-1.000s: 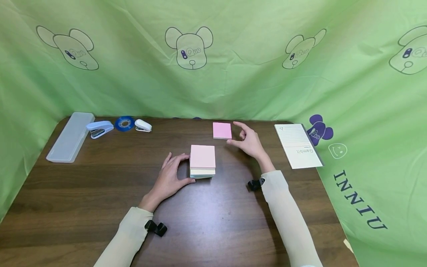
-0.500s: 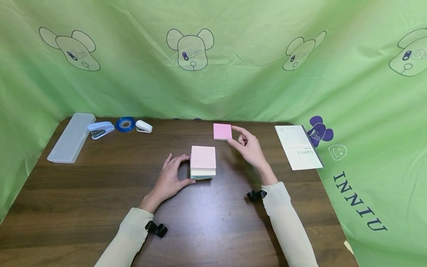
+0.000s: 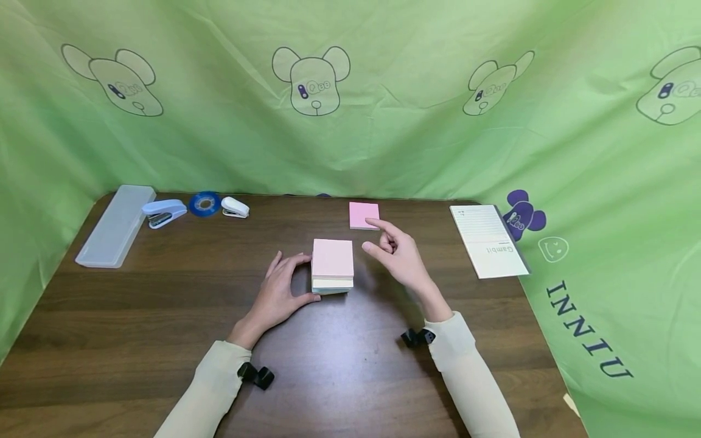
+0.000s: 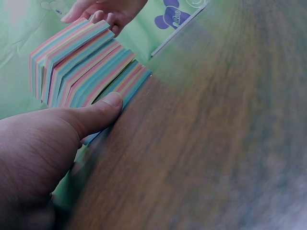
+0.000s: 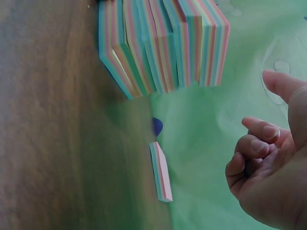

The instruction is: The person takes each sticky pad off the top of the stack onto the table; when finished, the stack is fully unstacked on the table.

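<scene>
On the wooden table (image 3: 339, 389), a stack of sticky notes (image 3: 333, 258) stands before the person, pale pink on top, its sides striped. The left hand (image 3: 279, 289) is spread against it, thumb at the near lower corner, index finger at the left side; the stack hides that fingertip in the left wrist view. The right hand (image 3: 402, 255) has thumb and index finger parted, its other fingers curled. In the head view the index finger overlaps a thin pink pad (image 3: 361, 213) beyond the stack; whether they touch cannot be told. In the right wrist view the stack is cut off at the top, the right hand at the right edge. The notebook's (image 3: 487, 240) smallest print is unreadable.
</scene>
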A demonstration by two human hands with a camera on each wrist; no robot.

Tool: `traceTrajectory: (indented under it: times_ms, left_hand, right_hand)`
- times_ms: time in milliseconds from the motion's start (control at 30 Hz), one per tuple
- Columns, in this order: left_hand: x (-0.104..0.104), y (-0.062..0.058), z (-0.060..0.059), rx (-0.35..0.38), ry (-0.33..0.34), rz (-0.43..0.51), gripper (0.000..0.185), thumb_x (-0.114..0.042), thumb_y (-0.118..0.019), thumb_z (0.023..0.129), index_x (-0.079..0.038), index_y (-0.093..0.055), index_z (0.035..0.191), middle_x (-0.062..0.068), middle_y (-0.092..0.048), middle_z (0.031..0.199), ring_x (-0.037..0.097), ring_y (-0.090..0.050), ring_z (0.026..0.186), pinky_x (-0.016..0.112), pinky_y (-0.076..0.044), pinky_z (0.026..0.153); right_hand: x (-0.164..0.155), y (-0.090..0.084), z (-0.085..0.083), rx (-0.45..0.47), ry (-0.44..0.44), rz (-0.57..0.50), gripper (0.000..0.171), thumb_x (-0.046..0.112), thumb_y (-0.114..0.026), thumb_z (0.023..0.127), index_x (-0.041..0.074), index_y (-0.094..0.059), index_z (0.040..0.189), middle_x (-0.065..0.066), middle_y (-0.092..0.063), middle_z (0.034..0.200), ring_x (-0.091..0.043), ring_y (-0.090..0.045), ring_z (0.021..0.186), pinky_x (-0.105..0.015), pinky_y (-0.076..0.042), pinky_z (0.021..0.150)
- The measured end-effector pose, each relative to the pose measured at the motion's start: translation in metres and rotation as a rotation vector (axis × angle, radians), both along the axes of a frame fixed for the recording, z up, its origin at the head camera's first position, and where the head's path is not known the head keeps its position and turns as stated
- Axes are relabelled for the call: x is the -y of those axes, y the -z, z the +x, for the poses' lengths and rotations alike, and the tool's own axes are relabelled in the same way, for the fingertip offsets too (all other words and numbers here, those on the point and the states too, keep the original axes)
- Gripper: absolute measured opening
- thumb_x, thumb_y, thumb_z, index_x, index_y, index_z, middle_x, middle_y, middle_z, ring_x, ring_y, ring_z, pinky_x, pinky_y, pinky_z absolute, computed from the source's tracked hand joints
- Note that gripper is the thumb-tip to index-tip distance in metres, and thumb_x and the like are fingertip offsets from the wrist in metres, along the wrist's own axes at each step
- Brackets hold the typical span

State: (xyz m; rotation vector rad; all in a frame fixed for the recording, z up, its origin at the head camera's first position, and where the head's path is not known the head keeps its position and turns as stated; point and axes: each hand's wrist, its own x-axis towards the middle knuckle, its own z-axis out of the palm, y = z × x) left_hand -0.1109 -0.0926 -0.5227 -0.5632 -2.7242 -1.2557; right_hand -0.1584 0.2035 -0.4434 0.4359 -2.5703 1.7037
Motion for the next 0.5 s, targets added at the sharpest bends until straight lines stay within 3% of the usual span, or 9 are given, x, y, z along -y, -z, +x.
traceTrajectory:
  times_ms: [267,500]
  left_hand:
    - [0.001,0.0,0.002,0.011,0.006,0.001,0.09,-0.021,-0.105,0.077,-0.001,-0.058,0.15,0.018,-0.067,0.151,0.039,-0.056,0.15,0.06,-0.013,0.14]
    - [0.002,-0.001,0.0,0.027,0.011,0.003,0.09,-0.023,-0.104,0.078,-0.001,-0.057,0.151,0.018,-0.066,0.152,0.038,-0.055,0.15,0.06,-0.01,0.14]
  right_hand:
    - [0.005,0.005,0.013,0.006,-0.041,0.048,0.049,0.018,-0.084,0.1,0.016,-0.071,0.147,-0.001,-0.035,0.079,-0.012,-0.031,0.071,-0.025,-0.028,0.065]
    - [0.011,0.005,0.022,0.011,-0.102,0.114,0.067,0.02,-0.093,0.091,0.017,-0.066,0.152,0.005,-0.033,0.078,-0.012,-0.034,0.074,-0.03,-0.034,0.075]
